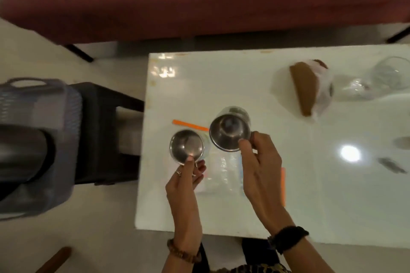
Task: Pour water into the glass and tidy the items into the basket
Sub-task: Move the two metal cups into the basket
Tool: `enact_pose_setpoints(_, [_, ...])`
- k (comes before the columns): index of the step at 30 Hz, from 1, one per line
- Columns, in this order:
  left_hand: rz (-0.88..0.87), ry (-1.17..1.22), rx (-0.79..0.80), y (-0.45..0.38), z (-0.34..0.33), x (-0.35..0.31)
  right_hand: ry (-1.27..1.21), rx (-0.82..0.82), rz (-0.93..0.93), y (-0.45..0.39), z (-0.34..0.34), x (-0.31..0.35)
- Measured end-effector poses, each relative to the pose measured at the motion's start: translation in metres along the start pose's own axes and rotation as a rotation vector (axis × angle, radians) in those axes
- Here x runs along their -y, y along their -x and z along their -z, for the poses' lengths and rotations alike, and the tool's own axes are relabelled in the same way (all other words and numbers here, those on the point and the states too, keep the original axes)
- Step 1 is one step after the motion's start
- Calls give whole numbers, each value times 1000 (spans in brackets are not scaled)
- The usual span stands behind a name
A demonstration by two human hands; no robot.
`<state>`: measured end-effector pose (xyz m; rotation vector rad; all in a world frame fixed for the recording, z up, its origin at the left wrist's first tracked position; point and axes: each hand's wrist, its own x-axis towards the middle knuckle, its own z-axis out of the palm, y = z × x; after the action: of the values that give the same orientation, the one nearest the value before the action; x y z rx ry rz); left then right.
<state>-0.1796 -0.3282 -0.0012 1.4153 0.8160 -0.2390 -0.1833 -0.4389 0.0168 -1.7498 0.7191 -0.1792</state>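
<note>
Your left hand [188, 175] pinches the small steel cup [186, 149] by its rim, and your right hand [257, 162] pinches the larger cup [229, 132], likely to carry them. The basket [40, 144] waits at nine o'clock, the glass [392, 73] at two o'clock.

No readable text, label, brand or number showed anywhere you looked. The white plastic bag [322, 91] on the table [310, 184] carried a dark mark, too blurred to read. The two steel cups [186, 149] you held were bare of markings. The orange strips [190, 125] on the table bore no lettering you could make out. The grey basket [40, 144] showed no label.
</note>
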Motion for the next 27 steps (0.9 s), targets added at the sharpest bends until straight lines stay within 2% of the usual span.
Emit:
enact_pose_setpoints(4, [-133, 96, -161, -40, 64, -64, 28, 195, 76, -6, -84, 44])
enact_pose_setpoints(8, [-196, 165, -245, -89, 112, -122, -20, 330, 40, -18, -168, 82])
enact_pose_setpoints(13, [-154, 274, -309, -172, 148, -174, -32, 443, 64, -32, -268, 127])
enact_pose_setpoints(18, [-12, 377, -378, -271, 166, -214, 28, 497, 72, -44, -354, 146])
enact_pose_setpoints(23, [61, 388, -514, -333, 187, -217, 176, 531, 104, -52, -416, 137])
enact_pose_setpoints(27, [76, 310, -525, -352, 196, -214, 320, 582, 169, -55, -443, 123])
